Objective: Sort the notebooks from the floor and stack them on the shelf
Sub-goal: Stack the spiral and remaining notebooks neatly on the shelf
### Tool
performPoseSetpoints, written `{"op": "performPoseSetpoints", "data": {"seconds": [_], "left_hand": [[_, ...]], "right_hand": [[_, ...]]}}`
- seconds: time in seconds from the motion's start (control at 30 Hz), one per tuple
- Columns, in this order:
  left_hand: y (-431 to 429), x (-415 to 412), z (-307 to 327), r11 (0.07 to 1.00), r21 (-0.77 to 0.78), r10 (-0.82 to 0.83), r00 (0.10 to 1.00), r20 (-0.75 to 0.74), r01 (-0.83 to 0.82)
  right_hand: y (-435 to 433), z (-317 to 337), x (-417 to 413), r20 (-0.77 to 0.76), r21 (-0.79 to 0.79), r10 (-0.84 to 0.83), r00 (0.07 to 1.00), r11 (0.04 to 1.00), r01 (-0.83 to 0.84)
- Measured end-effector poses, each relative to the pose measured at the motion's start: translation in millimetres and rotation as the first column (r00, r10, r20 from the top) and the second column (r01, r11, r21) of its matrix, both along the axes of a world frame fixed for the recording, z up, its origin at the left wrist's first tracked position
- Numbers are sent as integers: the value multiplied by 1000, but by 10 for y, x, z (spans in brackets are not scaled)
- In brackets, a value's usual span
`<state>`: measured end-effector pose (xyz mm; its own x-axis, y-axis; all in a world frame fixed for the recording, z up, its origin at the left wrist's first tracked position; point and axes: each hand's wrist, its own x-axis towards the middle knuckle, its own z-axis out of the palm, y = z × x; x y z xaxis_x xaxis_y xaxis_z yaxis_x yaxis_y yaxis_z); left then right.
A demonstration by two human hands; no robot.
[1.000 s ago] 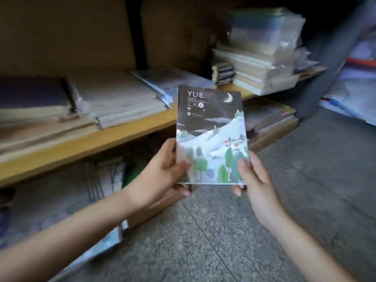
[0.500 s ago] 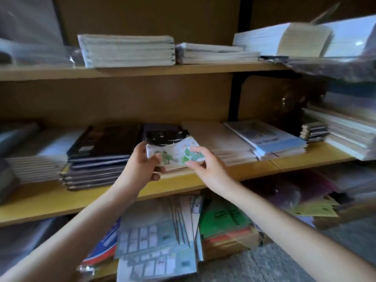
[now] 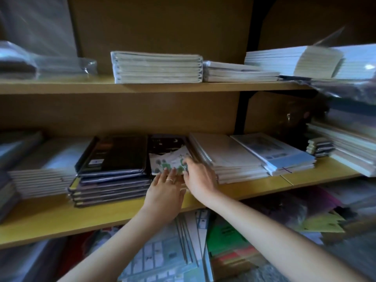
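The notebook [image 3: 168, 159] lies just right of the black stack [image 3: 114, 159] on the shelf [image 3: 50, 216], on top of a dark-covered pile. It looks thin, light and bendy, its smooth printed cover probably slick, so it is best held by the near edge. The left hand [image 3: 165, 192] touches that edge with straight fingers. The right hand [image 3: 198, 178] curls its fingers over the near right corner.

Dim, warm light; blurred, distorted edges
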<state>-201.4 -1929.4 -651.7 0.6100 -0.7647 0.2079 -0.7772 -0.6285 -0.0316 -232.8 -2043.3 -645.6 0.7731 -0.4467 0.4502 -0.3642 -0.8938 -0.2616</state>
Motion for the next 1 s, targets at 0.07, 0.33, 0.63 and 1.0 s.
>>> {"op": "performPoseSetpoints", "data": {"seconds": [0.07, 0.33, 0.63, 1.0], "left_hand": [[-77, 41, -51, 995, 100, 20, 1000, 7, -21], [-315, 185, -173, 997, 54, 44, 998, 39, -46], [-271, -8, -109, 995, 61, 82, 995, 51, -85], [-1665, -1155, -210, 922, -147, -348, 933, 92, 358]], "right_hand": [[-27, -54, -28, 28, 45, 42, 999, 998, -44], [-457, -149, -445, 292, 41, 176, 940, 980, -196], [-1102, -277, -672, 561, 185, 145, 815, 937, -295], [-2387, -409, -1186, 817, 255, -237, 525, 966, 40]]}}
